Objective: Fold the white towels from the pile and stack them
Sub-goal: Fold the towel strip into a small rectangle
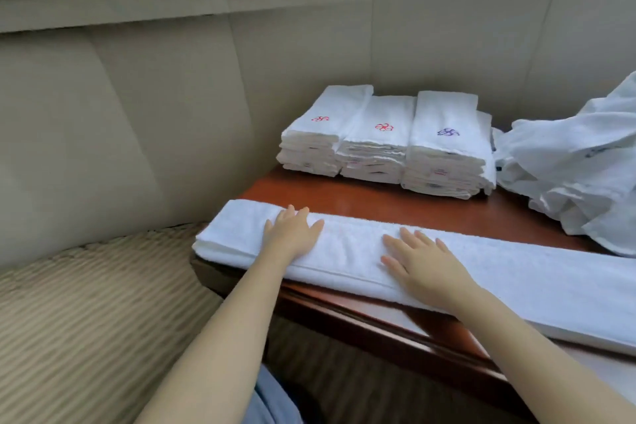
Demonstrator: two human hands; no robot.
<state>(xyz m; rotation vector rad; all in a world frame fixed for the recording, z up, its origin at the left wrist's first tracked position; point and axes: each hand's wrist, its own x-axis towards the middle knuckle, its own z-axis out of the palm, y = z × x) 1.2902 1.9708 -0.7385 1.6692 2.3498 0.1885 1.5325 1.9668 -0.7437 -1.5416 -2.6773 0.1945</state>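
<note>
My left hand [292, 234] and right hand [420, 265] lie flat, palms down, fingers straight and lightly spread, pressing on a white towel [351, 251] folded lengthwise into a long strip. It runs along the near edge of the wooden table [378, 203], ending just left of my left hand and stretching well past my right. Beyond my fingertips stand 3 stacks of folded towels [378, 141], side by side and touching. Farther back, to the right of my right hand, the loose pile [578, 165] lies unfolded. By my reckoning this towel needs its crosswise folds before stacking, and plenty of the pile remains.
</note>
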